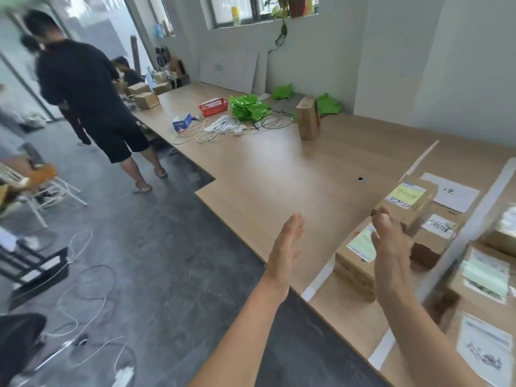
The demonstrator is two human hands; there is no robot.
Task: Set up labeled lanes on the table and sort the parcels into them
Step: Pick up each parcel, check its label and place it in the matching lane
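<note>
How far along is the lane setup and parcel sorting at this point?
Done: white tape strips mark lanes, a paper label lies in one, and several parcels sit between them. In hand: the right hand is at a yellow-labelled parcel, grip unclear; the left hand is open. Possibly left: an upright box farther along the table.

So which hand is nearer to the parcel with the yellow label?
Right. The right hand is at the near corner of the parcel with the yellow label; the left hand hovers open, farther to the left, above the table.
</note>
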